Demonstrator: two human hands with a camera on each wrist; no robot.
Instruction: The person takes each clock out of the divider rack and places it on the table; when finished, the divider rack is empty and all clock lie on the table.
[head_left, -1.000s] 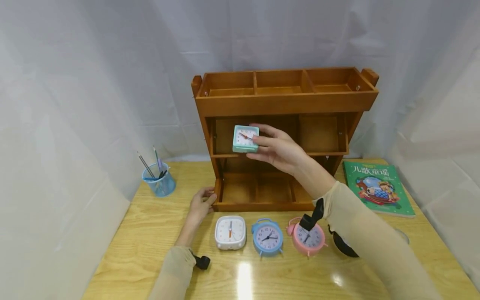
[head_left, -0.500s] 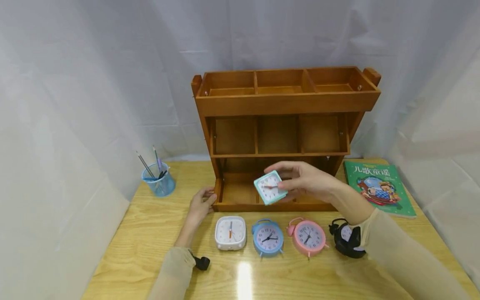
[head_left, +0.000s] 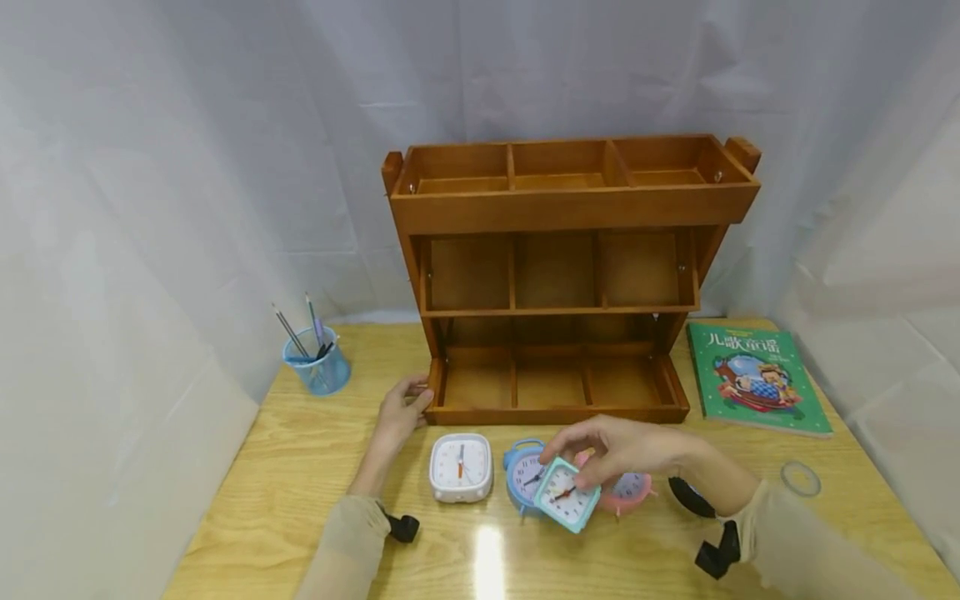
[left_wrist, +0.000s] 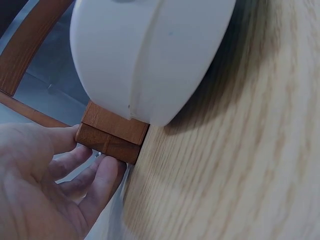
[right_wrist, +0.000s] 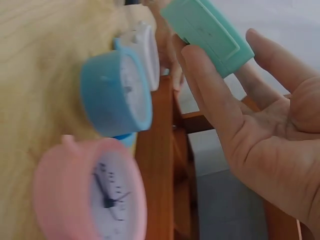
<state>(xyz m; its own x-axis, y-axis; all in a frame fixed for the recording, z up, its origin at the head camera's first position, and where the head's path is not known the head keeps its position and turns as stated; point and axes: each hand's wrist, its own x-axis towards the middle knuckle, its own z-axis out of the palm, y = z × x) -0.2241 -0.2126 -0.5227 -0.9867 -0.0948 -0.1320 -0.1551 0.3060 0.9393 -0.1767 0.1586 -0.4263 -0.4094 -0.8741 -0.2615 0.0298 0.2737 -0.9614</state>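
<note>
My right hand (head_left: 622, 450) pinches a small square mint-green alarm clock (head_left: 566, 500) between thumb and fingers, its white dial tilted upward. In the head view this clock overlaps the blue round alarm clock (head_left: 520, 473), and the hand partly covers the pink one (head_left: 630, 493). The right wrist view shows the green clock's back (right_wrist: 207, 35) held above the row. At the brown wooden shelf's (head_left: 573, 208) lower left corner, my left hand (head_left: 399, 412) grips the frame, thumb in front. A white square alarm clock (head_left: 461, 471) stands close to that hand.
Beneath my right wrist, a black alarm clock (head_left: 686, 498) is mostly hidden. A clear ring (head_left: 784, 480) lies to its right. Behind it is a green picture book (head_left: 757, 383). A blue mesh pencil cup (head_left: 326, 377) stands left of the shelf.
My right hand has brought the green clock down from in front of the shelf's middle tier, toward me and slightly right, over the clock row. The left hand stays on the shelf corner.
</note>
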